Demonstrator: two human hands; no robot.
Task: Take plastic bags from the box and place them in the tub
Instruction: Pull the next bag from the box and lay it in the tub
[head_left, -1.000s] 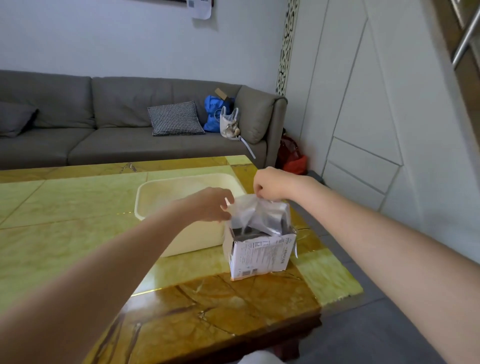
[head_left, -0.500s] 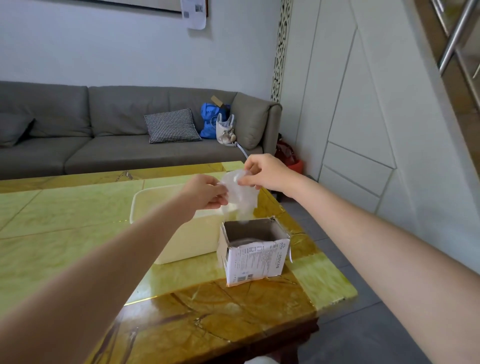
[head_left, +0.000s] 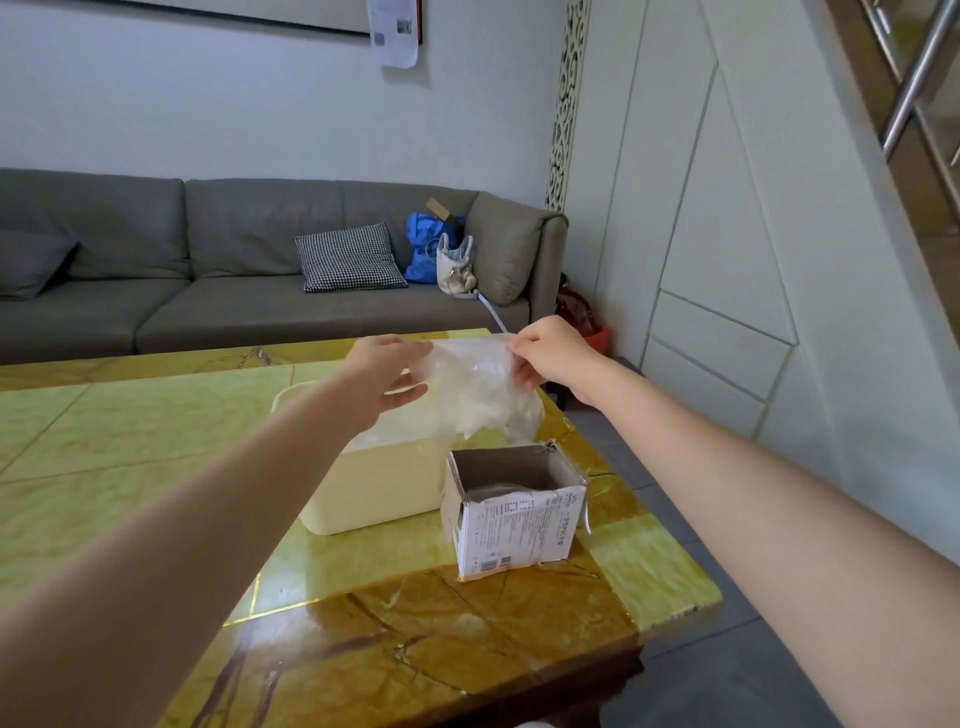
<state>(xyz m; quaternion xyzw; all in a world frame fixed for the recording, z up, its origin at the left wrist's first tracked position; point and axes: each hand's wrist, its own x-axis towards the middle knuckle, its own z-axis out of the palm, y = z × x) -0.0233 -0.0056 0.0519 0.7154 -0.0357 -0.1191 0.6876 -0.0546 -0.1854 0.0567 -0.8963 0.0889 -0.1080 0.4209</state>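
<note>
A clear crumpled plastic bag hangs in the air above the cream tub, stretched between my two hands. My left hand pinches its left top edge and my right hand pinches its right top corner. Below and in front stands the small open cardboard box with printed white sides, near the table's right edge. More clear plastic shows inside it. The tub sits just left of the box, touching or nearly touching it.
The green and brown marble table ends close to the right of the box. A grey sofa with a checked cushion and bags stands behind. A white panelled wall runs along the right.
The bag has come fully out of the box and risen. Both hands have moved up and apart, spreading it wider above the tub.
</note>
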